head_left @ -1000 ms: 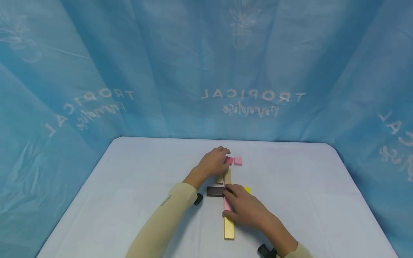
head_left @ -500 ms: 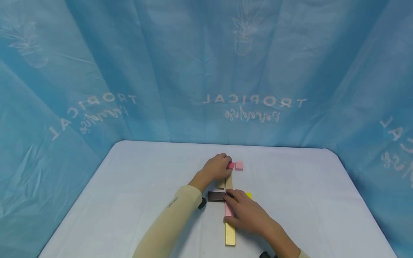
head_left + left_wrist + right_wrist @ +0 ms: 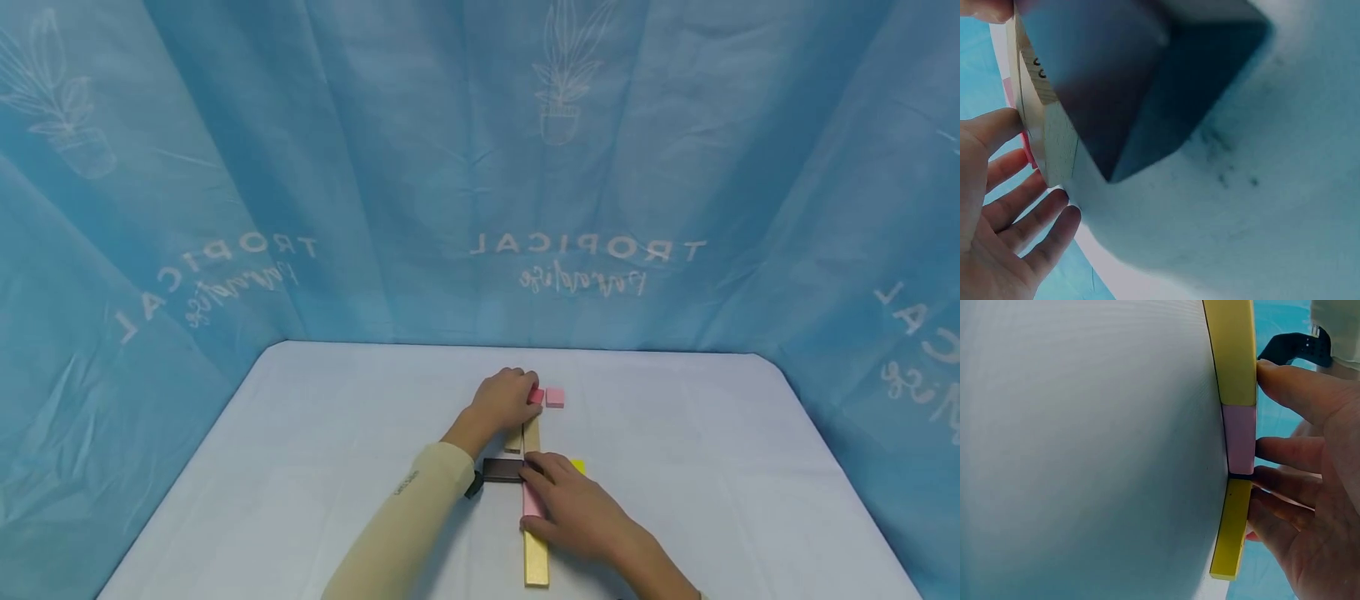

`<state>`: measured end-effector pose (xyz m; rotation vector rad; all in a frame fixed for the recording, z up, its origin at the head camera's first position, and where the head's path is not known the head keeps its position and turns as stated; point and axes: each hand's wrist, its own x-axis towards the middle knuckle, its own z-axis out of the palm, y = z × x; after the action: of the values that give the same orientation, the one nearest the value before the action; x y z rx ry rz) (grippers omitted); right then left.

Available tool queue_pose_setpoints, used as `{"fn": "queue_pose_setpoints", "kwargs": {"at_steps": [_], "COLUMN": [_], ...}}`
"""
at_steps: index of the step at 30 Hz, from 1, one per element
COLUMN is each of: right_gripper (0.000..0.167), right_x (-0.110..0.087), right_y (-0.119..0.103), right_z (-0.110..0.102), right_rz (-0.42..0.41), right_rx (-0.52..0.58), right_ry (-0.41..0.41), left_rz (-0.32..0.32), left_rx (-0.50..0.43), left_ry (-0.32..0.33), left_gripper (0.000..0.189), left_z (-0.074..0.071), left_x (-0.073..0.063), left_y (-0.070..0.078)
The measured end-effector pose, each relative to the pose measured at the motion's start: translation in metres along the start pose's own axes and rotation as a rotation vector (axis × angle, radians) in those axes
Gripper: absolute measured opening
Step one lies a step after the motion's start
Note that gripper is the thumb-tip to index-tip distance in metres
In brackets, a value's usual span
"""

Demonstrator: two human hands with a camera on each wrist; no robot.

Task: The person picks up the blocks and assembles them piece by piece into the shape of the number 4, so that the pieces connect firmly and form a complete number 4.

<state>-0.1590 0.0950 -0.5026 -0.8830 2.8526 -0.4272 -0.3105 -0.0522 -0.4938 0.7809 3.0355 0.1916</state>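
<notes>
In the head view my left hand [image 3: 502, 404] pinches a small red block [image 3: 536, 397] between thumb and fingers at the far end of a row of flat blocks. A light wooden plank [image 3: 532, 433] leads from it toward me, beside a shorter wooden block [image 3: 513, 440]. My right hand [image 3: 573, 507] rests on the row with fingers extended. Under it lie a pink block [image 3: 531, 502], part of a dark brown block [image 3: 502, 471] set crosswise, and a bright yellow block [image 3: 1232, 531]. The right thumb touches the gold block [image 3: 536, 560] at the near end.
A light pink square block [image 3: 555, 397] lies right of the red one. White cloth [image 3: 712, 467] covers the table, and a blue printed curtain [image 3: 420, 167] surrounds its back and sides. A black wrist strap [image 3: 474, 483] shows at the left sleeve.
The red block, tilted a second ago, now sits straighter and slightly nearer the light pink one, with my left fingers around it. My right hand stays put; the view has tipped up slightly.
</notes>
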Motion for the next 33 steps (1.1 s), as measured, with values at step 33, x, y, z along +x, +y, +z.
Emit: {"fn": "queue_pose_setpoints", "kwargs": {"at_steps": [33], "right_gripper": [0.071], "right_x": [-0.001], "right_y": [0.000], "right_z": [0.001], "right_rz": [0.007], "right_rx": [-0.011], "right_ry": [0.005], "left_rz": [-0.067], "left_rx": [-0.271], "left_ry": [0.066], "left_gripper": [0.035], "left_z": [-0.029], "left_x": [-0.049], "left_y": [-0.036]}}
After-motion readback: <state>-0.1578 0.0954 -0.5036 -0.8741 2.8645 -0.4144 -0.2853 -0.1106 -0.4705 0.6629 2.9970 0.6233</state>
